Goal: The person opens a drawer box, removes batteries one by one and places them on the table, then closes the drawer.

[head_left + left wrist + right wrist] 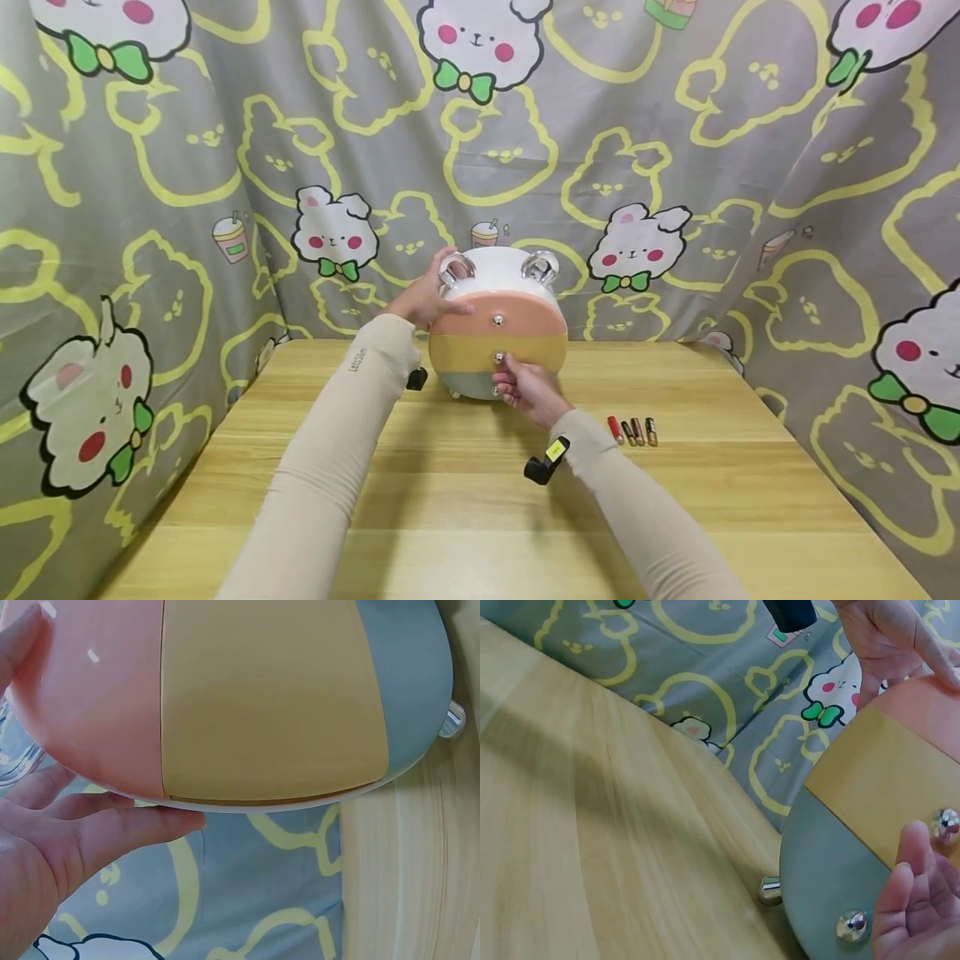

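Note:
A small rounded drawer box (495,264) with clear ear-shaped loops stands on the table, its front banded in pink, yellow and grey-green. My left hand (423,296) grips its upper left side, the thumb over the pink drawer (97,697) and the fingers along the side. With its fingertips, my right hand (534,392) pinches the shiny middle knob (946,825) on the yellow drawer (461,353). A thin gap shows along that drawer's edge in the left wrist view. Below, the lower knob (853,926) sits beside the curled right fingers on the grey-green drawer (829,866).
Several small battery-like cylinders (637,432), one red and the others dark with copper, lie on the wooden table (450,500) right of the box. A patterned curtain (405,167) hangs close behind the box and along both sides.

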Tool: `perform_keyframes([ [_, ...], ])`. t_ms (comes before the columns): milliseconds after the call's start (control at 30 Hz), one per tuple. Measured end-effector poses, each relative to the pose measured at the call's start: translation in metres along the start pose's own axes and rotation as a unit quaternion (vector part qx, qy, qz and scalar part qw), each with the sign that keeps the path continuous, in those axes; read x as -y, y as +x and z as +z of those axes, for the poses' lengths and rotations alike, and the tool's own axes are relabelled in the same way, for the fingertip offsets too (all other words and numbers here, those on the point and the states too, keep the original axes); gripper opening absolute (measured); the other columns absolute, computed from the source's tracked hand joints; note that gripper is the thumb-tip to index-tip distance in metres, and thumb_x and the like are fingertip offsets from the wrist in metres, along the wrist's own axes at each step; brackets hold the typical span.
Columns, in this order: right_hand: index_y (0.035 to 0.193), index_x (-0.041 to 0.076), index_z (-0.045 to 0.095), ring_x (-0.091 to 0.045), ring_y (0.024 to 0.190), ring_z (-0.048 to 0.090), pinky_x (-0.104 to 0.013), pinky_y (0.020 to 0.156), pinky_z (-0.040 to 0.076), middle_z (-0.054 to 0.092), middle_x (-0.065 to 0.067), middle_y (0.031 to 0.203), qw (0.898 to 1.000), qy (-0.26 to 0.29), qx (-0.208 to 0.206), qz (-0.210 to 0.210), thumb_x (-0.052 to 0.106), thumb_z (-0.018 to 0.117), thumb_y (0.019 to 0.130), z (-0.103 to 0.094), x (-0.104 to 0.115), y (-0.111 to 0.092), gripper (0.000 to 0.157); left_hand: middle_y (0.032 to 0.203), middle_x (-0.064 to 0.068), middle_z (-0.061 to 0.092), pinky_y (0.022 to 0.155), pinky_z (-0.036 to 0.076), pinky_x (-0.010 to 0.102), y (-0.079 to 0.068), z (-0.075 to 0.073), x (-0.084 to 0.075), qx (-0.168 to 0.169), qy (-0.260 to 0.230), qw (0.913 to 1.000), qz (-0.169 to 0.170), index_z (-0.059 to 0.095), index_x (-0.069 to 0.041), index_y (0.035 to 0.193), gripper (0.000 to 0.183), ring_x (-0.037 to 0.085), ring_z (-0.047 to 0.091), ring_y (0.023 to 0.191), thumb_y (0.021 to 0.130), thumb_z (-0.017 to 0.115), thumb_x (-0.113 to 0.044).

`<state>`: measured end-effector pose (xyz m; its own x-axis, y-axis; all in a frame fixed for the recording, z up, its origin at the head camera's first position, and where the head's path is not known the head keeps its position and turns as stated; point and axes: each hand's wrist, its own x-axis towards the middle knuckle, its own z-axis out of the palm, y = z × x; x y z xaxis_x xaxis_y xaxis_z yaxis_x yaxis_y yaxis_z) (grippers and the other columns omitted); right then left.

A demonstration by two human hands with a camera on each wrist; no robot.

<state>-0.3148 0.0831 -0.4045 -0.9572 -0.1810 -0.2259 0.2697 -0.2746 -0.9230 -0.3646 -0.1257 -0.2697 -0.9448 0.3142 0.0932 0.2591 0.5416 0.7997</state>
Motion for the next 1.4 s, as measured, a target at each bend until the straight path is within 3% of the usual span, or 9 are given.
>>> perform_keyframes([
  [200, 0.106, -0.002, 0.056, -0.005, 0.056, 0.055, -0.017, 0.051, 0.043, 0.063, 0.0, 0.073, 1.0, -0.008, -0.014, 0.023, 0.023, 0.045, 0.104, -0.007, -0.018, 0.003, 0.027, 0.15, 0.03, 0.019, 0.078, 0.053, 0.048, 0.002, -0.002, 0.002, 0.0, 0.001, 1.0, -0.003, 0.0, -0.038, 0.151, 0.115, 0.044, 0.04, 0.124, 0.075, 0.085, -0.022],
  [333, 0.112, -0.008, 0.057, -0.007, 0.057, 0.055, -0.018, 0.052, 0.043, 0.062, -0.002, 0.072, 0.999, -0.01, -0.021, 0.045, 0.019, 0.048, 0.102, -0.01, -0.033, 0.005, 0.03, 0.151, 0.029, 0.022, 0.095, 0.045, 0.05, 0.002, -0.002, 0.004, 0.0, 0.009, 0.9999, 0.014, 0.001, -0.038, 0.151, 0.115, 0.044, 0.04, 0.125, 0.075, 0.085, -0.023],
  [433, 0.117, -0.007, 0.055, -0.009, 0.059, 0.056, -0.019, 0.054, 0.045, 0.062, -0.005, 0.074, 0.998, -0.009, -0.018, 0.063, 0.02, 0.05, 0.101, -0.01, -0.042, 0.007, 0.031, 0.152, 0.028, 0.023, 0.106, 0.032, 0.052, 0.003, -0.002, 0.005, -0.003, 0.018, 0.9996, 0.023, 0.001, -0.04, 0.15, 0.114, 0.043, 0.039, 0.128, 0.075, 0.086, -0.025],
  [800, 0.118, -0.011, 0.054, -0.008, 0.059, 0.057, -0.018, 0.056, 0.046, 0.061, -0.003, 0.072, 0.997, 0.013, -0.005, 0.074, 0.022, 0.048, 0.103, -0.003, -0.051, 0.014, 0.037, 0.154, 0.025, 0.021, 0.106, 0.032, 0.052, 0.003, -0.001, 0.006, -0.003, 0.027, 0.9996, 0.01, -0.001, -0.042, 0.15, 0.116, 0.042, 0.039, 0.129, 0.074, 0.086, -0.03],
  [1067, 0.102, -0.004, 0.057, -0.006, 0.055, 0.057, -0.018, 0.052, 0.045, 0.062, -0.001, 0.067, 0.998, 0.015, -0.008, 0.063, 0.022, 0.05, 0.102, -0.001, -0.051, 0.018, 0.027, 0.155, 0.024, 0.018, 0.108, 0.029, 0.054, 0.004, -0.003, 0.005, -0.008, 0.029, 0.9994, 0.018, -0.001, -0.04, 0.151, 0.116, 0.043, 0.033, 0.133, 0.075, 0.086, -0.029],
  [1400, 0.097, -0.007, 0.06, -0.005, 0.05, 0.054, -0.017, 0.048, 0.043, 0.06, 0.001, 0.061, 0.998, 0.018, -0.028, 0.05, 0.022, 0.052, 0.1, -0.002, -0.055, 0.018, 0.03, 0.154, 0.024, 0.015, 0.106, 0.033, 0.051, 0.002, 0.0, 0.004, 0.005, -0.012, 0.9998, 0.014, 0.0, -0.038, 0.151, 0.116, 0.042, 0.03, 0.134, 0.075, 0.086, -0.02],
])
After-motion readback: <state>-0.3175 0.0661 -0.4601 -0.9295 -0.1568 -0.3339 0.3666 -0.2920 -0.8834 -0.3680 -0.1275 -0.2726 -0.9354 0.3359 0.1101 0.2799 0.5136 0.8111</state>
